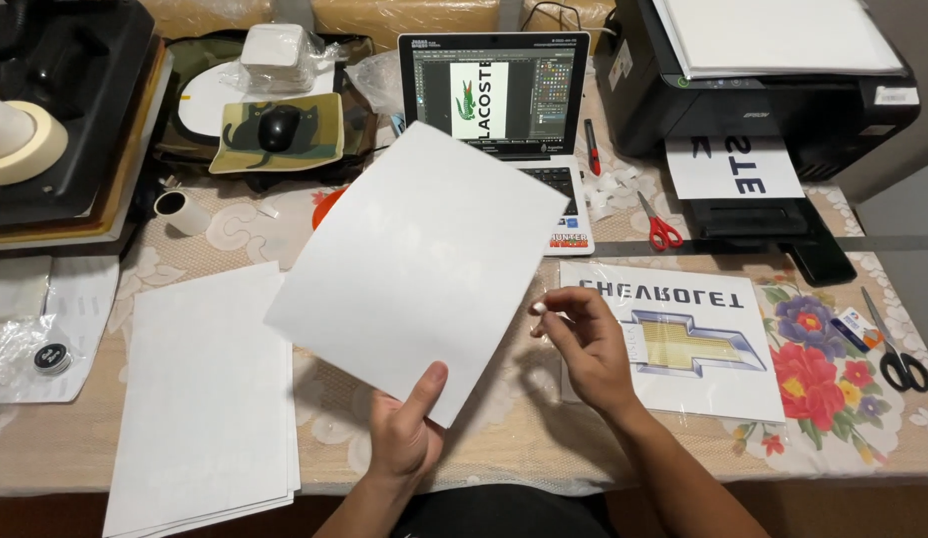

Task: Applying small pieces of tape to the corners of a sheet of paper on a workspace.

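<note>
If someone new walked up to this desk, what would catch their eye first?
First, the blank white sheet held up at centre by the left hand, the right hand beside its edge. Next, the black printer at upper right feeding out a printed page, and the open laptop behind the sheet.

paper stack (210,399) left | printed sheet (673,339) right | laptop (499,100) behind | printer (763,90) behind-right
</note>
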